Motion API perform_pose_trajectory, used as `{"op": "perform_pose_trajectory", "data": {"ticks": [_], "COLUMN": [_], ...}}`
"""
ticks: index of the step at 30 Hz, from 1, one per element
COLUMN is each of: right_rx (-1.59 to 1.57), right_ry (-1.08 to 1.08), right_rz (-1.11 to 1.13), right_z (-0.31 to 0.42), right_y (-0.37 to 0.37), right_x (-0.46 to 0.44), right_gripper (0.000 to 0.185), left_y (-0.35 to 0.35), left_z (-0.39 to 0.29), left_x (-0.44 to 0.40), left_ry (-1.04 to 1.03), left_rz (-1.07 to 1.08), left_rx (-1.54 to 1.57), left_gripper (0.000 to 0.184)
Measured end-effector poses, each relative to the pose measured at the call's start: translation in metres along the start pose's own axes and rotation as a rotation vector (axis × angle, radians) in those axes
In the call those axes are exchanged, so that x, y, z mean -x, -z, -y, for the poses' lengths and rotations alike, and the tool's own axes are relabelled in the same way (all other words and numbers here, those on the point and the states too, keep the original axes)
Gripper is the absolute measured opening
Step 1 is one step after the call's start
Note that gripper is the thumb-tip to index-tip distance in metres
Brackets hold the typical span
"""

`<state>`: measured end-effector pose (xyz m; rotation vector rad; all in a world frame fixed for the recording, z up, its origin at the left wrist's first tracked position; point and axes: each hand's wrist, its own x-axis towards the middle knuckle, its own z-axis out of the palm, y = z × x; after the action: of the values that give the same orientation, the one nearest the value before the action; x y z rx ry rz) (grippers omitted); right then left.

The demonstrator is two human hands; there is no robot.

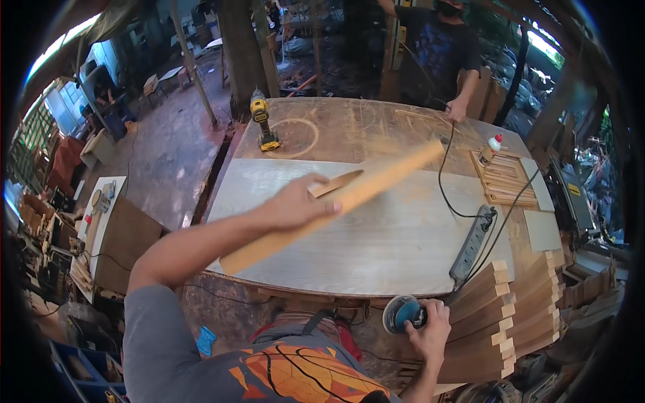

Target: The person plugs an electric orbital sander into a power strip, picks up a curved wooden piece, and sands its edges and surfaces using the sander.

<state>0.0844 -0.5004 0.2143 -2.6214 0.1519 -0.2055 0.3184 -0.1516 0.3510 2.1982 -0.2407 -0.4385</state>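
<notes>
My left hand (299,203) grips a long wooden board (393,180) that slants up to the right above the table, blurred at its far end. Beside my fingers shows a shorter pointed strip of wood (344,181); whether it is joined to the board I cannot tell. Low on the right, off the table's near edge, my right hand (430,328) is closed around a teal and black orbital sander (407,314). The sander's round pad faces left, away from the board.
A pale sheet (282,185) covers much of the worktable (349,121). On the table are a yellow cordless drill (263,124), a power strip (472,243), a glue bottle (490,149) and a slatted frame (507,180). Stacked wooden pieces (480,322) stand right. A co-worker (440,54) holds a cord opposite.
</notes>
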Motion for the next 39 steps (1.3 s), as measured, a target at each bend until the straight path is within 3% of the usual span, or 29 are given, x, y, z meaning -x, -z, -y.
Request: {"op": "perform_pose_trajectory", "data": {"ticks": [1, 3, 4, 6, 7, 8, 10, 18, 22, 24, 25, 26, 28, 29, 32, 38, 39], "right_rx": [0.01, -0.006, -0.015, -0.028, -0.04, -0.039, -0.05, 0.172, 0.138, 0.077, 0.07, 0.073, 0.064, 0.074, 0.054, 0.022, 0.026], "right_ry": [0.016, 0.021, 0.033, 0.039, 0.048, 0.052, 0.054, -0.099, -0.069, 0.014, 0.043, 0.033, 0.126, 0.116, 0.178, 0.143, 0.154], "right_rz": [0.0, -0.002, 0.009, 0.012, 0.021, 0.023, 0.022, -0.047, -0.057, -0.108, -0.116, -0.107, -0.101, -0.095, -0.079, -0.022, -0.027], "right_z": [0.001, -0.001, -0.002, -0.003, -0.003, -0.003, -0.004, -0.015, -0.007, -0.004, 0.001, 0.006, 0.014, 0.015, 0.015, 0.018, 0.019], "right_y": [0.0, -0.002, -0.003, -0.002, -0.002, -0.001, 0.001, 0.048, 0.058, 0.059, 0.059, 0.058, 0.053, 0.049, 0.033, 0.017, 0.017], "right_x": [-0.002, -0.004, -0.006, -0.009, -0.01, -0.011, -0.015, 0.017, 0.029, 0.027, 0.022, 0.014, -0.001, -0.006, -0.024, -0.037, -0.037], "right_gripper": [0.057, 0.057, 0.057, 0.057, 0.057, 0.057, 0.057, 0.058, 0.057, 0.057, 0.056, 0.056, 0.056, 0.056, 0.056, 0.054, 0.055], "left_y": [0.005, 0.013, 0.018, 0.025, 0.023, 0.017, 0.004, -0.033, -0.052, -0.069, -0.078, -0.092, -0.123, -0.131, -0.163, -0.179, -0.176], "left_z": [0.003, 0.003, -0.007, -0.032, -0.046, -0.039, -0.023, -0.045, -0.058, -0.06, -0.058, -0.057, -0.061, -0.063, -0.078, -0.093, -0.092], "left_x": [-0.012, -0.031, -0.032, -0.02, -0.016, -0.022, -0.035, 0.004, 0.024, 0.022, 0.022, 0.013, -0.01, -0.011, -0.023, -0.055, -0.057], "left_ry": [-0.006, -0.183, -0.191, 0.073, 0.141, 0.142, 0.064, -0.15, -0.223, -0.41, -0.443, -0.428, -0.454, -0.387, -0.38, -0.395, -0.394], "left_rz": [0.005, -0.241, -0.241, -0.075, -0.115, -0.12, -0.144, -0.28, -0.448, -0.616, -0.624, -0.619, -0.917, -0.854, -0.876, -0.737, -0.68], "left_rx": [-0.009, -0.019, -0.024, 0.596, 0.734, 0.737, 1.097, 1.122, 1.159, 1.22, 1.209, 1.211, 1.122, 1.119, 0.969, 1.067, 1.123], "left_gripper": [0.089, 0.07, 0.07, 0.051, 0.04, 0.04, 0.039, 0.032, 0.04, 0.049, 0.06, 0.06, 0.075, 0.092, 0.105, 0.112, 0.102]}}
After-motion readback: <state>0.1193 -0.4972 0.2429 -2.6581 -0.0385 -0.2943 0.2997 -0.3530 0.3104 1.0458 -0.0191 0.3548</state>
